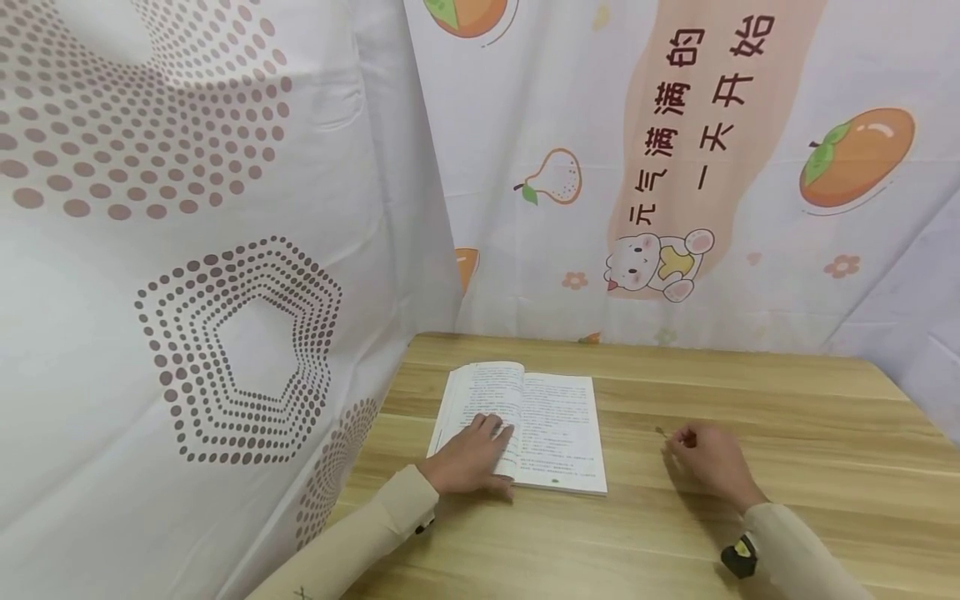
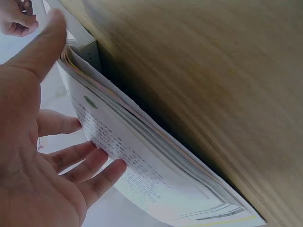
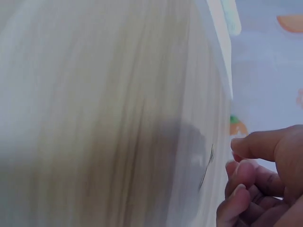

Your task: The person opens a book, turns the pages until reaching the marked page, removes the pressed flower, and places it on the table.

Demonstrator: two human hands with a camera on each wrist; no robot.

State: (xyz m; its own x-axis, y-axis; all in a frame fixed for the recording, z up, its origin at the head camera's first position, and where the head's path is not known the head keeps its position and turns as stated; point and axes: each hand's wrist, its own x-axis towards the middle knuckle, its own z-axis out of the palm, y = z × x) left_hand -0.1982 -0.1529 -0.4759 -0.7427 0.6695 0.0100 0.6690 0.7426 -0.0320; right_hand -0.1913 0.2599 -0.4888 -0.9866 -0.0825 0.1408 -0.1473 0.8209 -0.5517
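Observation:
An open book (image 1: 558,425) lies on the wooden table, with dense print on its pages. My left hand (image 1: 474,454) rests on its left page, fingers spread and thumb past the lower edge. In the left wrist view, the fingertips of that hand (image 2: 57,161) touch the printed page (image 2: 128,165). Right of the book, my right hand (image 1: 708,458) is low over the table with its fingers bent. Near its fingertips is a small, thin dark piece (image 1: 660,431); its kind is unclear. The right wrist view shows this thin piece (image 3: 206,168) apart from the right hand (image 3: 265,175).
The wooden table (image 1: 795,408) runs back to a printed curtain (image 1: 525,250) with fruit pictures and writing. A white curtain with dotted patterns (image 1: 247,342) hangs along the left side. A dark wrist device (image 1: 741,557) shows at the right sleeve.

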